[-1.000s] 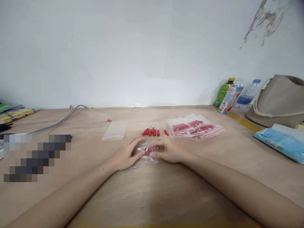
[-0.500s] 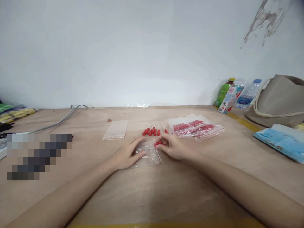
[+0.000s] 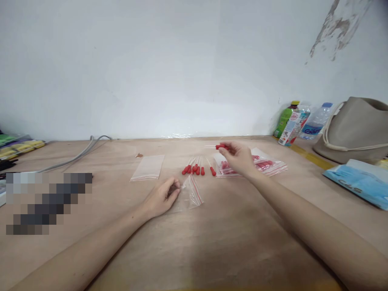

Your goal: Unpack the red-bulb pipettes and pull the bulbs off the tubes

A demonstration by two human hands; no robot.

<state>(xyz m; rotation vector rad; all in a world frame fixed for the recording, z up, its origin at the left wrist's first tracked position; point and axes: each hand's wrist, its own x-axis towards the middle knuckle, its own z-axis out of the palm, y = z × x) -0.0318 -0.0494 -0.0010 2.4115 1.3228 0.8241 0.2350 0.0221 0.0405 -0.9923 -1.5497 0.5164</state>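
Pinched between the fingers of my left hand (image 3: 163, 197) is a clear zip bag (image 3: 193, 193), its red-lined mouth facing right, resting low over the table. My right hand (image 3: 238, 157), raised over the left part of the filled bags, grips glass droppers (image 3: 218, 147) with red rubber bulbs, their thin tips pointing left. I cannot tell exactly how many it holds. Just beyond the zip bag lies a row of loose droppers (image 3: 194, 169), bulbs toward me, with one dropper (image 3: 212, 171) apart on the right.
Filled zip bags (image 3: 271, 166) overlap at right, partly behind my right hand. Flat zip bags (image 3: 148, 167) are stacked at left. Bottles (image 3: 313, 125), a grey bag (image 3: 357, 125) and a blue pack (image 3: 354, 182) line the right side. A grey cable (image 3: 72, 155) runs at left.
My right hand has moved up and right, away from the zip bag's mouth, with droppers in it. My left fingers have closed on the bag, which now looks more crumpled.
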